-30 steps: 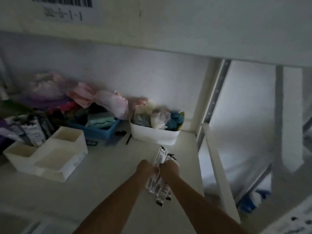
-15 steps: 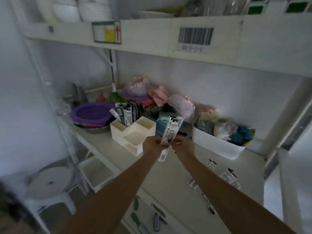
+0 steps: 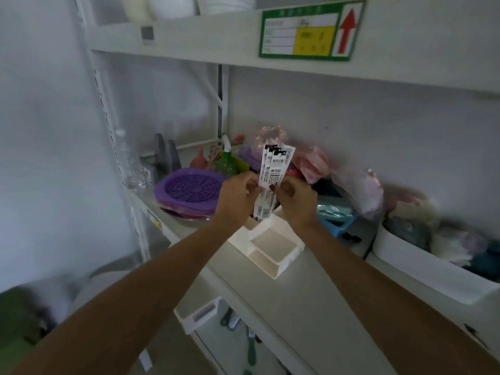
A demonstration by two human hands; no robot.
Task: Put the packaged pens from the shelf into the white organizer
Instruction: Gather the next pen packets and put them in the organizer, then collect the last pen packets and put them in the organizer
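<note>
A bundle of packaged pens [image 3: 273,175], in white wrappers with black print and barcodes, stands upright between both hands. My left hand [image 3: 235,197] pinches its left side and my right hand [image 3: 295,201] pinches its right side. The bundle's lower end hangs just over the back compartment of the white organizer [image 3: 270,250], which sits on the shelf [image 3: 303,301] below my hands. The organizer's front compartments look hollow; the back one is mostly hidden by my hands.
Purple round trays [image 3: 189,193] lie left of the organizer. A blue bin [image 3: 338,217] and bagged pink items [image 3: 311,163] sit behind it. A white tub [image 3: 422,269] of cloths stands at right. Another shelf [image 3: 243,47] hangs overhead.
Both hands lifted the pen bundle off the shelf surface and carried it left to above the organizer. The view swung left with them.
</note>
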